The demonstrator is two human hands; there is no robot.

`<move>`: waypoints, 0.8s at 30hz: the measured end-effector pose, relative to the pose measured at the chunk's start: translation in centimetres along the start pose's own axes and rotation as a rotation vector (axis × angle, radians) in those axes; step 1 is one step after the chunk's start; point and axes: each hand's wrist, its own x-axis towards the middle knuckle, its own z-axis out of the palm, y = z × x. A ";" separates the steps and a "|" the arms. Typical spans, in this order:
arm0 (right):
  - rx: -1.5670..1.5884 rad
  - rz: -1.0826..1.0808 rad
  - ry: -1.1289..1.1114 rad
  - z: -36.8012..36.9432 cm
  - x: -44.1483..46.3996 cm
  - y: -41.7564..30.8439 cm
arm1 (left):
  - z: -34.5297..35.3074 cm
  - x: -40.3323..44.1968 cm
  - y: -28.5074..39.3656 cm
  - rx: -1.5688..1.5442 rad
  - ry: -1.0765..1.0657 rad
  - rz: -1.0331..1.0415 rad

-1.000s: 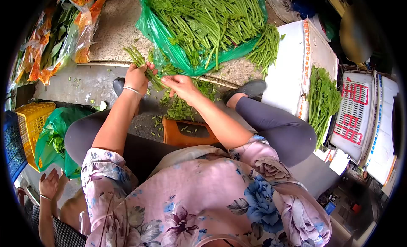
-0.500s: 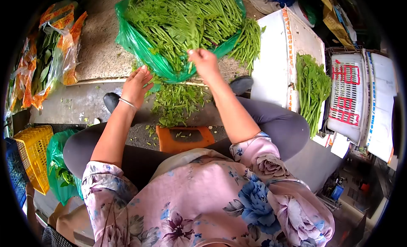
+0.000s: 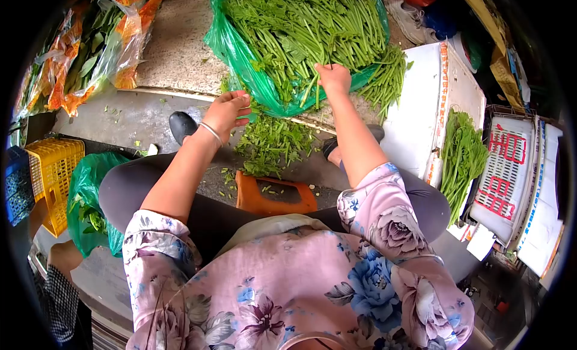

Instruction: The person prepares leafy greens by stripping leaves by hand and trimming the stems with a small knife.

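A big heap of leafy green stems (image 3: 300, 31) lies on a spread green plastic bag (image 3: 240, 61) in front of me. My right hand (image 3: 334, 80) is closed at the heap's near edge, its fingertips pinching a pale green vegetable stem (image 3: 309, 90). To the left, just off the bag's near corner, my left hand (image 3: 226, 115) has its fingers apart and appears to hold nothing. Below both hands, a pile of trimmed leaves and stem bits (image 3: 273, 144) covers the ground. More stems (image 3: 387, 79) stick out at the heap's right side.
An orange plastic stool (image 3: 255, 201) stands between my legs. A white foam box (image 3: 418, 103) is on the right, with a bundle of greens (image 3: 463, 151) beside it. Wrapped greens (image 3: 90, 49), a yellow crate (image 3: 57, 169) and a green bag (image 3: 93, 193) are leftward. Another person's arm (image 3: 63, 257) shows lower left.
The view has shifted, so the scene sits farther right. My right hand remains at the heap's near edge, and my left hand's fingers have turned more toward the right.
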 end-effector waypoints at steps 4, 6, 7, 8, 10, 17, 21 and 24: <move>-0.191 -0.037 0.213 3.5 -0.2 1.6 | -0.3 0.0 0.2 0.042 -0.012 0.008; -0.139 -0.028 0.259 3.6 0.2 2.3 | -0.6 0.0 0.2 0.051 -0.009 0.003; -0.142 -0.032 0.257 3.3 0.0 2.1 | -0.6 0.0 0.1 0.066 -0.012 -0.004; -0.045 -0.038 0.205 2.9 -0.2 1.9 | -0.7 0.2 0.1 0.062 -0.010 -0.005; 0.218 -0.123 0.157 2.9 -1.3 1.7 | -0.8 0.3 -0.1 0.092 -0.036 -0.013; 0.688 -0.144 -0.259 5.0 -12.3 -3.0 | 0.8 0.2 1.2 -0.089 0.009 0.135; 0.655 -0.216 -0.383 5.3 -15.3 -4.1 | 0.6 0.1 1.6 -0.288 0.019 0.194; 0.771 -0.181 -0.502 5.1 -16.3 -4.4 | 0.6 0.4 1.2 -0.455 -0.152 0.246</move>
